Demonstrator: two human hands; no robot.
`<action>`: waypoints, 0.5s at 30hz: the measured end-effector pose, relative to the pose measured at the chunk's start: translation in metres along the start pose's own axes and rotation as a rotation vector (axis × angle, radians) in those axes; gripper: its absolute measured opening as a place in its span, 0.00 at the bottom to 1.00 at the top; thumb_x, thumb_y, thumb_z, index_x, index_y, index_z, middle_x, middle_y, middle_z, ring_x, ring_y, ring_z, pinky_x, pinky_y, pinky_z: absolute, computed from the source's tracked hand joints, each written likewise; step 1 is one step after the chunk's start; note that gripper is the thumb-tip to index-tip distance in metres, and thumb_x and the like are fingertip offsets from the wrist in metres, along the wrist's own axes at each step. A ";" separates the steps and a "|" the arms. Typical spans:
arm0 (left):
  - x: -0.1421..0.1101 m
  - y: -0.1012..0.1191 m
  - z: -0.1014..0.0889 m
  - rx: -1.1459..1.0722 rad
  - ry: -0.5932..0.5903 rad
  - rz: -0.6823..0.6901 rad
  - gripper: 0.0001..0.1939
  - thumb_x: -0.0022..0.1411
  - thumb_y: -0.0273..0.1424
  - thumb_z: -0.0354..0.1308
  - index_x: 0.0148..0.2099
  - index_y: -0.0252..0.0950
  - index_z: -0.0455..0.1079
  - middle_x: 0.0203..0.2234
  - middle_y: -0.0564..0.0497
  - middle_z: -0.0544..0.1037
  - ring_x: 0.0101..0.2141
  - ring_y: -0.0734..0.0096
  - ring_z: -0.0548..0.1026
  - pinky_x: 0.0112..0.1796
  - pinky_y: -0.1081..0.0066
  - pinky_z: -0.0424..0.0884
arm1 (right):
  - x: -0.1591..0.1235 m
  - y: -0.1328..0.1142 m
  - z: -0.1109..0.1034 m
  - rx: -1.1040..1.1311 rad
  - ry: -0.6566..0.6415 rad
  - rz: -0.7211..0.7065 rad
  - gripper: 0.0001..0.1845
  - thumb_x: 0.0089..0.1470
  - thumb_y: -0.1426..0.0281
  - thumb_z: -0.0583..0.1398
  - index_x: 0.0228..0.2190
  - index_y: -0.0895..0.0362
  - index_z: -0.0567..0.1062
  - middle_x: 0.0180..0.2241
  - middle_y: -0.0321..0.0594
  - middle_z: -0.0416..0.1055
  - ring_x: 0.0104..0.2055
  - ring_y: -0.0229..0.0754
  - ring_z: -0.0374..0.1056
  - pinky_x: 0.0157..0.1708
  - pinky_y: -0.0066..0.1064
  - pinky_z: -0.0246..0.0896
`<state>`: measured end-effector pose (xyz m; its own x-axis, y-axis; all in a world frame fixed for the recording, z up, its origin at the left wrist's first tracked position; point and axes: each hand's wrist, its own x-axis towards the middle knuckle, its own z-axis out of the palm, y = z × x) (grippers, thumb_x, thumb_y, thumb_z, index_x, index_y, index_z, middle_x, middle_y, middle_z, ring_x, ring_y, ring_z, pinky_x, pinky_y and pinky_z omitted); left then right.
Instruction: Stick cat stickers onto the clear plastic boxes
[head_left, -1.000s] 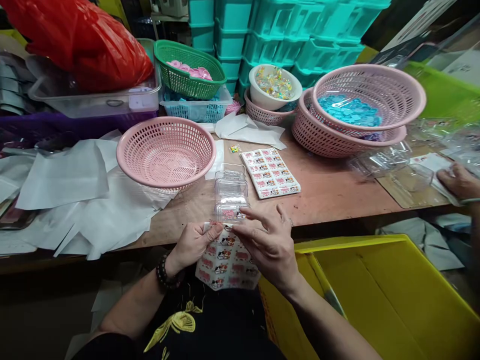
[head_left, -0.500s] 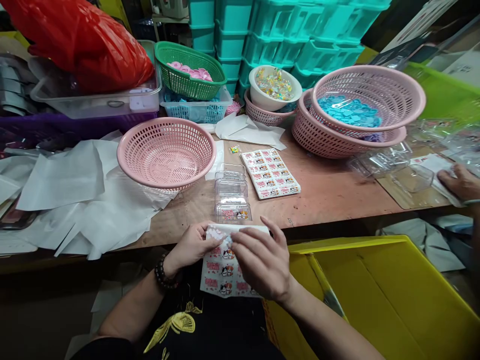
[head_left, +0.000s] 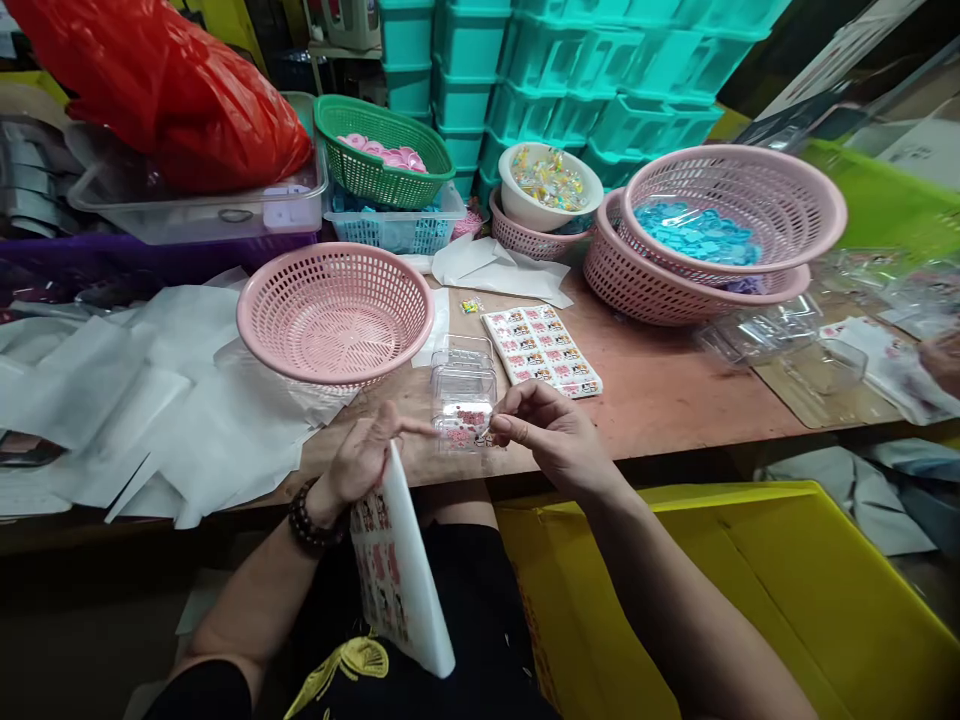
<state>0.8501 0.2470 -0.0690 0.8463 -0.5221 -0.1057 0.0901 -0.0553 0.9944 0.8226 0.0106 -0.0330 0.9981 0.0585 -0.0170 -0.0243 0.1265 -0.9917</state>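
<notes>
**At a Crowded Bench, Work Passes from Sheet to Box**

Teal crates (head_left: 540, 110) rise along the far side of the room, behind a wooden bench (head_left: 652, 385) packed with baskets and paper. A pink basket (head_left: 330, 335) sits left of the middle, beside a loose heap of white paper (head_left: 172, 410) on the left. More baskets crowd the far right, and a co-worker's hand (head_left: 946, 360) shows, blurred, at the right edge.

Half a second ago both hands were together on the sticker sheet (head_left: 412, 570); now they have parted. The left hand (head_left: 367, 450) grips the sheet by its top, so it hangs tilted in front of the lap, its index finger stretched right towards the clear boxes (head_left: 463, 382). The right hand (head_left: 551, 430) has gone out to the near end of that row, thumb and finger pinching what looks like a see-through sticker (head_left: 471, 416) with pink print. I can't tell whether it touches the box yet. To my eye, the peeling is done for this one, and the box is now what matters. A pile of printed sheets (head_left: 541, 350) lies just right of the row.
</notes>
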 end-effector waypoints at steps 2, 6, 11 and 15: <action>0.009 0.007 0.001 0.100 -0.047 -0.005 0.29 0.67 0.52 0.48 0.46 0.32 0.76 0.12 0.60 0.55 0.14 0.78 0.52 0.17 0.74 0.46 | 0.001 -0.001 0.000 0.018 -0.015 0.019 0.17 0.46 0.63 0.72 0.27 0.56 0.71 0.26 0.31 0.69 0.25 0.32 0.66 0.28 0.28 0.64; 0.022 0.014 0.004 0.209 -0.080 0.005 0.19 0.63 0.46 0.58 0.43 0.34 0.74 0.14 0.61 0.58 0.15 0.80 0.53 0.17 0.75 0.46 | 0.004 -0.001 -0.001 0.001 -0.014 0.051 0.18 0.45 0.62 0.72 0.26 0.56 0.71 0.24 0.30 0.68 0.25 0.32 0.65 0.27 0.28 0.63; 0.031 0.021 0.009 0.361 -0.075 0.079 0.13 0.64 0.41 0.57 0.36 0.35 0.72 0.13 0.62 0.60 0.15 0.80 0.56 0.18 0.76 0.49 | 0.006 0.006 -0.003 -0.098 0.052 0.050 0.20 0.45 0.56 0.71 0.26 0.57 0.71 0.24 0.31 0.68 0.25 0.33 0.65 0.27 0.28 0.63; 0.039 0.031 0.013 0.539 0.032 0.065 0.11 0.64 0.39 0.55 0.33 0.36 0.69 0.16 0.60 0.64 0.18 0.77 0.61 0.21 0.74 0.54 | 0.009 0.012 -0.002 -0.309 0.171 0.021 0.17 0.51 0.56 0.66 0.28 0.57 0.73 0.24 0.34 0.71 0.25 0.35 0.66 0.26 0.29 0.63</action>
<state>0.8792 0.2136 -0.0418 0.8573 -0.5136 -0.0351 -0.2385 -0.4568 0.8570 0.8312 0.0104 -0.0456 0.9932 -0.1119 -0.0331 -0.0530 -0.1802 -0.9822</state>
